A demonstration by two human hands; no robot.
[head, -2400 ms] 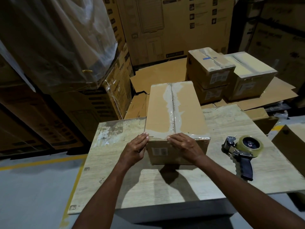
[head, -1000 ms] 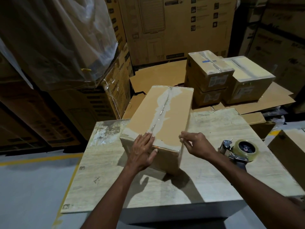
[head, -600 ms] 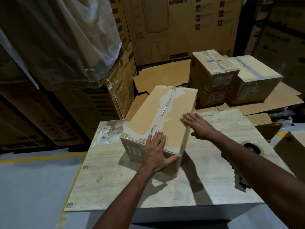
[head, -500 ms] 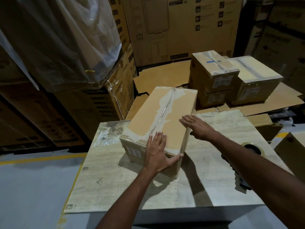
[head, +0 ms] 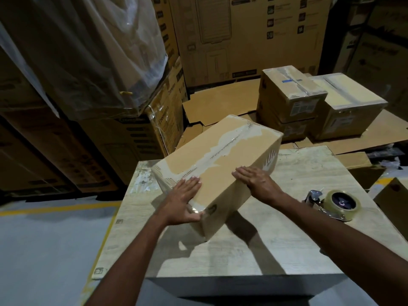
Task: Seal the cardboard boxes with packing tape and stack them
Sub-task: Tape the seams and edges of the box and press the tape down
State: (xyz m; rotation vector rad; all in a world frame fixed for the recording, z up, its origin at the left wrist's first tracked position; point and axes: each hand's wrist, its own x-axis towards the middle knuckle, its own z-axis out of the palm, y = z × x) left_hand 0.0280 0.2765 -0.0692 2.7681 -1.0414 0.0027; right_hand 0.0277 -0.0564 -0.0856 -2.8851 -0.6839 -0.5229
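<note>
Warehouse table bears a stiff, likely light box. Left hand at seven o'clock and right hand at four press its edges, flat-fingered.

Support: table, pale wood-grain top, square-cornered, thick white edge on the near side. Far-left corner carries a scuffed white patch; near-left corner has a small printed label.

On it, two items:
1. Cardboard box, long, set diagonally left of centre, one end toward the near side, the other toward the far right. Clear tape strip runs along its top seam. Whether the whole base is flat on the top cannot be told.
2. Tape dispenser, near the right edge, on its side, roll facing up, apart from the box.

Table stands on a grey floor marked with a yellow line.
</note>
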